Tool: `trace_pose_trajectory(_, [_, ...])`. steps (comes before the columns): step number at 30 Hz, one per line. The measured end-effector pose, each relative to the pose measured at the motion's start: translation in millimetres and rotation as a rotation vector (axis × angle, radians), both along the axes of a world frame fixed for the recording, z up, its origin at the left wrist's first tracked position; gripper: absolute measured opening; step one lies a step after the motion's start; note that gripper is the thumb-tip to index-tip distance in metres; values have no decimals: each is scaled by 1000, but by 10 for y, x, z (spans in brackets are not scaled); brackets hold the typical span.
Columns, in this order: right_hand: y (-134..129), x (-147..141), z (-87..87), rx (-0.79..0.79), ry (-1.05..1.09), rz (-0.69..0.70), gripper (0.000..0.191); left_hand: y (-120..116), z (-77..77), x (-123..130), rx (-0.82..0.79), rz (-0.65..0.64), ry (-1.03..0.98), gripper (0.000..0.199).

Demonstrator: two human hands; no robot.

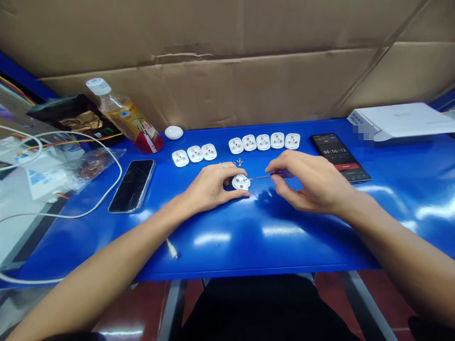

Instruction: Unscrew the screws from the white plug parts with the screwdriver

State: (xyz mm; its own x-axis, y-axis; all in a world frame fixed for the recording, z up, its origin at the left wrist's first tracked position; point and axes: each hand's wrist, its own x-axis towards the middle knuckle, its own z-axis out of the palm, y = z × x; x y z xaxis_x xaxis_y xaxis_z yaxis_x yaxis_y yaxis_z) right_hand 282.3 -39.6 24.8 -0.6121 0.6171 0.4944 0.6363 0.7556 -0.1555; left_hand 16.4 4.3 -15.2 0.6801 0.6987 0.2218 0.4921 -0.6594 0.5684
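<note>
My left hand (211, 186) grips a round white three-pin plug body (241, 182) on the blue table top (227, 246), with its fingers around the plug's edge. My right hand (307, 182) pinches a thin screwdriver (265, 176) with a dark purple handle. The screwdriver's shaft runs level to the left, and its tip reaches the plug's top face. A small heap of tiny metal screws (239, 162) lies just above my left fingers. Behind my hands stand several matching white plug bodies, in a group of three (195, 154) and a row of several (263, 142).
A phone showing a timer (340, 157) lies to the right, with a white box (401, 121) beyond it. To the left are a dark phone (132, 185), a white cable (106, 177), a white round case (174, 132) and a lying bottle (124, 115). Cardboard (227, 57) stands behind the table.
</note>
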Motion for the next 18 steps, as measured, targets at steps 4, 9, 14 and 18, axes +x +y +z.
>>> trace_pose_trajectory(4, [-1,-6,24,-41,14,0,17,-1,0,-4,-6,-1,-1,41])
trace_pose_trajectory(9, [-4,5,-25,43,-12,-134,16,-7,4,-10,-7,-5,-5,41])
trace_pose_trajectory(14, [-4,-13,-29,54,-10,-24,15,-5,1,-11,-6,-9,-1,40])
trace_pose_trajectory(18, [7,-26,-16,75,17,38,16,-3,1,-9,-7,-8,12,41])
